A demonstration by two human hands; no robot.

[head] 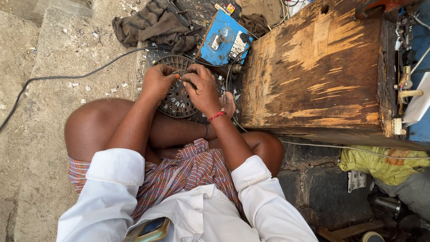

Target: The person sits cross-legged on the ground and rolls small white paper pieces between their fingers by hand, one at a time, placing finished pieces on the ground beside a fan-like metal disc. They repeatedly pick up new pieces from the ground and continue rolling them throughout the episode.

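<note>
A round dark metal ring with many slots, like a motor stator (175,99), lies on the ground between my legs. My left hand (156,82) rests on its left upper rim with fingers curled, pinching something small and orange at the fingertips. Beside it, my right hand (202,88) presses down on the upper right rim, fingers bent over the slots; a red thread band circles that wrist. The two hands' fingertips meet near the ring's top, and much of the ring is hidden under them.
A blue electrical box (224,39) with a bulb and switches stands just beyond the ring. A worn wooden bench (313,67) fills the right. A black cable (67,77) runs left over the concrete floor. A dark cloth (152,24) lies behind; a yellow bag (385,163) sits at right.
</note>
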